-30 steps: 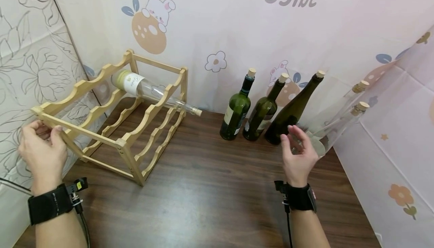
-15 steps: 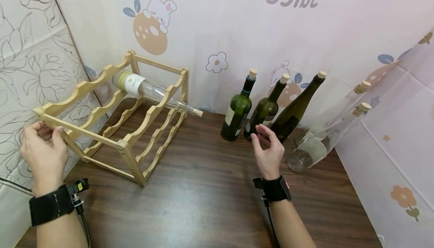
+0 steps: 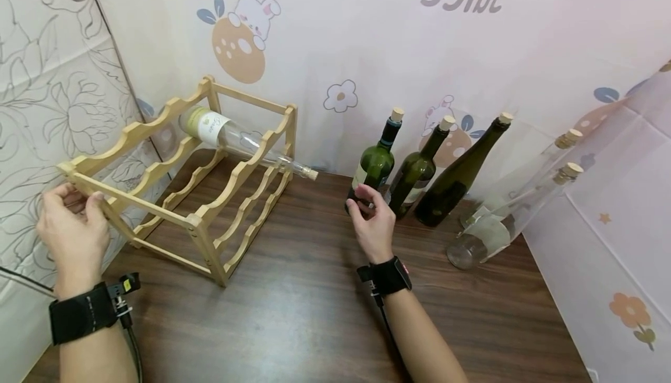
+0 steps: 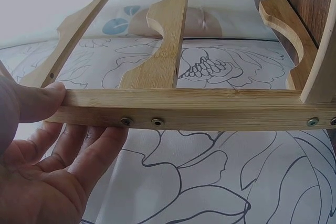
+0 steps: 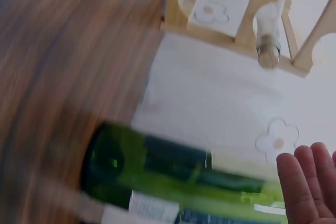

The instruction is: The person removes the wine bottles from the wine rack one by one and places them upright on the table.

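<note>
My left hand (image 3: 73, 231) grips a corner post of the pale wooden wine rack (image 3: 208, 249). In the left wrist view the thumb (image 4: 44, 100) lies on one side of the post, with the fingers against the other. A clear corked bottle (image 3: 211, 128) with a white label lies in the rack's top tier, its neck toward the right. My right hand (image 3: 376, 226) is in front of the leftmost green wine bottle (image 3: 378, 162), hiding part of its base. The right wrist view shows straight fingers (image 5: 296, 187) beside this bottle; contact cannot be told.
Two more dark green corked bottles (image 3: 416, 167) (image 3: 456, 176) stand to the right, the farther one leaning. Beyond them, two clear corked bottles (image 3: 487, 236) lean toward the right wall. A printed curtain (image 3: 341, 34) backs the brown wood-grain table (image 3: 293, 313).
My right hand has moved left, from the clear bottles past the dark green ones to the leftmost green bottle. The left hand keeps its grip on the rack.
</note>
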Tool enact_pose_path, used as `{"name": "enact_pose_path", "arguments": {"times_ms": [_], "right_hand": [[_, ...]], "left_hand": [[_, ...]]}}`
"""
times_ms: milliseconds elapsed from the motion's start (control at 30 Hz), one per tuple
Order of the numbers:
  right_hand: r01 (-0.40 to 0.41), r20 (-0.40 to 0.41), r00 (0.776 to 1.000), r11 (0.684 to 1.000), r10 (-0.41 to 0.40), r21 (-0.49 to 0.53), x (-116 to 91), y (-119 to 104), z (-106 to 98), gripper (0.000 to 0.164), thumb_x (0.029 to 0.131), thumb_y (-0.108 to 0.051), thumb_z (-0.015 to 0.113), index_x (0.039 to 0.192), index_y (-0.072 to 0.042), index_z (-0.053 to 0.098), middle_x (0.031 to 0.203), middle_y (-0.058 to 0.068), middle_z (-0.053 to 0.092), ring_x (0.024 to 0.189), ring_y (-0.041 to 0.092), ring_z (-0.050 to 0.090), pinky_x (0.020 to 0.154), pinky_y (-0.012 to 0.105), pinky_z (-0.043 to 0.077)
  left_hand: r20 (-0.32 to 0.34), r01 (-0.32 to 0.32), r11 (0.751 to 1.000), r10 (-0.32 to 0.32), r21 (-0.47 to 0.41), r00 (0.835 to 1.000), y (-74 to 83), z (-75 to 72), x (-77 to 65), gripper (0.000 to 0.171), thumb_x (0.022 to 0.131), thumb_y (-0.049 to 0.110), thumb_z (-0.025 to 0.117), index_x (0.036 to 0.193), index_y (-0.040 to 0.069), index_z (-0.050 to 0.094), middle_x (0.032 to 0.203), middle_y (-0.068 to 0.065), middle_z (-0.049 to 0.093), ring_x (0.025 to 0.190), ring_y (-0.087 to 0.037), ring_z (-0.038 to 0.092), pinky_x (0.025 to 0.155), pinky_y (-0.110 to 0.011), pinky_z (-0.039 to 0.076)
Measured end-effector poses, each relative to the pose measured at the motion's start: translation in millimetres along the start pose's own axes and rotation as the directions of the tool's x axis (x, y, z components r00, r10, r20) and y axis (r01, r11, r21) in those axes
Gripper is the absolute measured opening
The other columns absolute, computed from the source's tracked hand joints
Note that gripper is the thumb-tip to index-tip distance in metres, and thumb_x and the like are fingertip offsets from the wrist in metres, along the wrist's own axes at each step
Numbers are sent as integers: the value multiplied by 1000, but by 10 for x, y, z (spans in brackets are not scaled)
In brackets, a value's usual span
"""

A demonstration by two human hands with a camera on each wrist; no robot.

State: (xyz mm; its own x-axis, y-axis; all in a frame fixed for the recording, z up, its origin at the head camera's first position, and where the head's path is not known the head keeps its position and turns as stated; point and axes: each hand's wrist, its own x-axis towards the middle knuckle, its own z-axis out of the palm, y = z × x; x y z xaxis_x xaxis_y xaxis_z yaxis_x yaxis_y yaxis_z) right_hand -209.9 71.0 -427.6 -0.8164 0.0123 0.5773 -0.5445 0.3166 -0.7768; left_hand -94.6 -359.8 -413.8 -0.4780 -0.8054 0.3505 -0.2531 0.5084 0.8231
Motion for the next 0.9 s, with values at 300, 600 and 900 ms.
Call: {"name": "enact_pose_path", "arguments": {"times_ms": [300, 600, 900], "right_hand": [[-123, 53, 992, 988, 119, 92, 25, 37, 428, 37, 93, 8, 72, 129, 10, 65, 124, 33, 68, 115, 50, 67, 96, 63, 59], [-106, 101, 991, 984, 93, 141, -29, 274, 733, 39, 93, 3, 76, 130, 5, 66, 126, 26, 70, 115, 44, 69, 95, 55, 62], [-104, 135, 987, 984, 85, 144, -18, 170, 921, 33, 95, -8, 77, 128, -3, 70, 124, 20, 73, 113, 35, 73, 93, 45, 65]], "left_hand": [[-18, -45, 999, 44, -29, 999, -15, 0, 21, 41, 103, 23, 64, 140, 6, 58, 99, 38, 39, 86, 24, 42, 87, -3, 40], [-24, -72, 996, 71, -44, 997, -39, 1, 9, 40, 103, 22, 66, 138, 5, 59, 98, 38, 40, 85, 25, 43, 83, -2, 38], [-32, -77, 996, 76, -37, 997, -43, -4, 0, 39, 103, 24, 65, 137, 4, 59, 100, 38, 40, 86, 26, 43, 88, -3, 40]]}}
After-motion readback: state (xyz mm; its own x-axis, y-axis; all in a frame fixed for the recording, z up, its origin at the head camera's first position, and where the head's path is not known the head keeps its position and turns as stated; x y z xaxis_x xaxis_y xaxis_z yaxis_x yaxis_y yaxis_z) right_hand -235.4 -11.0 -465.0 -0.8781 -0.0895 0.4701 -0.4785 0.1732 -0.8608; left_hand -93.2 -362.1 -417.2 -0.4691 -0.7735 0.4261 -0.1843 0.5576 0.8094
